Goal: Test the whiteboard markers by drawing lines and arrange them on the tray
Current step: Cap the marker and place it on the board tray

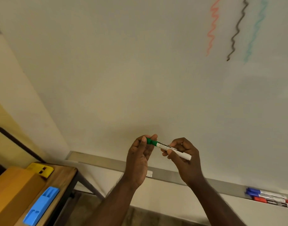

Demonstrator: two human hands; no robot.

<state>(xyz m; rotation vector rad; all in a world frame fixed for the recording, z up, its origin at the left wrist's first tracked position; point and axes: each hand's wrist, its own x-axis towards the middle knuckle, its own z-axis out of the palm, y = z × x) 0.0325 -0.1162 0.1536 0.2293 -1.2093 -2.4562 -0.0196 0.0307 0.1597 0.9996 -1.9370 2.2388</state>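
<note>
A green whiteboard marker (162, 145) with a white barrel lies across both hands in front of the whiteboard (140, 70). My left hand (138, 159) pinches its green cap end. My right hand (184, 155) grips the white barrel. The cap sits on the marker. Three wavy lines are drawn at the board's upper right: red (212, 26), black (237, 30) and teal (255, 31). On the tray (172, 175) under the board, at the lower right, lie two blue-capped markers (263, 193) and a red marker (273, 202).
A wooden table (65, 176) stands at the lower left with an orange box (14, 193), a yellow eraser (40, 169) and a blue eraser (41, 205) on it. A dark curved bar (17, 142) runs along the left wall.
</note>
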